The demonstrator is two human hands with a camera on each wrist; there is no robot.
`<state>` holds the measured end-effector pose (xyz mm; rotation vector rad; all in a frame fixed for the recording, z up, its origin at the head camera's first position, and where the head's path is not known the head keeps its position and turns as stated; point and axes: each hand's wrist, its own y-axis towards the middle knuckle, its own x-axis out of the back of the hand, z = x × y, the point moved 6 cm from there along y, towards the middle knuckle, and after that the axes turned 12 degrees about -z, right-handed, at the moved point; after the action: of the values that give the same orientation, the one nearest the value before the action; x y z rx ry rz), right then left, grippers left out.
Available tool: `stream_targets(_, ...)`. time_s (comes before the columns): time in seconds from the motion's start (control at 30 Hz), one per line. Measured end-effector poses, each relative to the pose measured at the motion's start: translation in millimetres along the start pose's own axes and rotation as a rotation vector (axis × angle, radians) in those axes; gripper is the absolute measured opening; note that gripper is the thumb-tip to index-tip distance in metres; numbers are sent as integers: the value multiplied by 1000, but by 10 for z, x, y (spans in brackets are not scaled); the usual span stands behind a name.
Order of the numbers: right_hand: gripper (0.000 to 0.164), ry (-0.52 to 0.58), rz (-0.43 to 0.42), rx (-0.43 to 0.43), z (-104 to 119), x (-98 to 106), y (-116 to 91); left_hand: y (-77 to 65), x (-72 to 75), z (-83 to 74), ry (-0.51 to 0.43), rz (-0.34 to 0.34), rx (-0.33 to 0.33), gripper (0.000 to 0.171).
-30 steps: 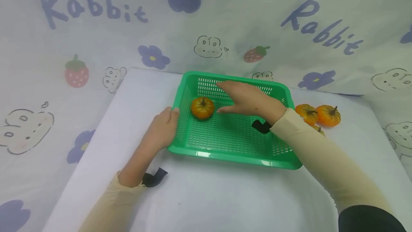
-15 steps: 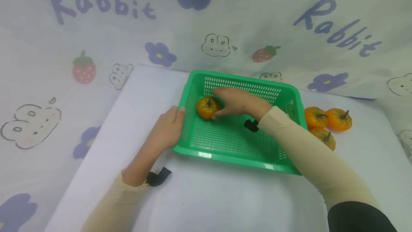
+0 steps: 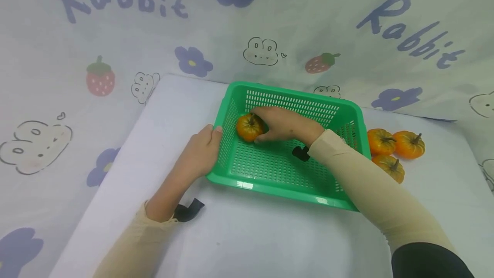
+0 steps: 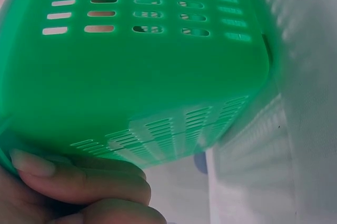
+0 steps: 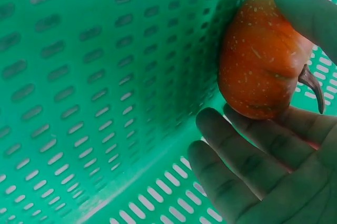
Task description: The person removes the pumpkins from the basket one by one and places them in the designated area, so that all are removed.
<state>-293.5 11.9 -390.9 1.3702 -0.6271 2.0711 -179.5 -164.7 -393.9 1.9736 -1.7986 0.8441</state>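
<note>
A green plastic basket (image 3: pixel 266 188) with slotted walls stands on the white table. Inside it, near the left wall, is a small orange pumpkin (image 3: pixel 248 128) with a brown stem. My right hand (image 3: pixel 283 124) reaches in and grips the pumpkin from its right side. In the right wrist view the thumb lies on one side of the pumpkin (image 5: pixel 263 56) and fingers (image 5: pixel 247 155) touch the opposite side. My left hand (image 3: pixel 200 151) holds the basket's left rim; the left wrist view shows its curled fingers (image 4: pixel 79 182) against the outer wall.
Three more pumpkins (image 3: pixel 409 144) sit close together on the table, just right of the basket. Behind the table hangs a pale cloth (image 3: pixel 293 12) printed with rabbits, flowers and strawberries. A strip of white tabletop (image 3: pixel 270 235) lies in front of the basket.
My right hand has moved left and down to the pumpkin in the basket and taken hold of it. The left hand keeps its grip on the rim. The head view has shifted slightly.
</note>
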Motion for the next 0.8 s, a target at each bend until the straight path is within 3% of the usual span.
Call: stream_targets(0.8, 83, 8, -32, -33, -58, -55, 29, 12, -2, 32, -17, 1, -10, 48)
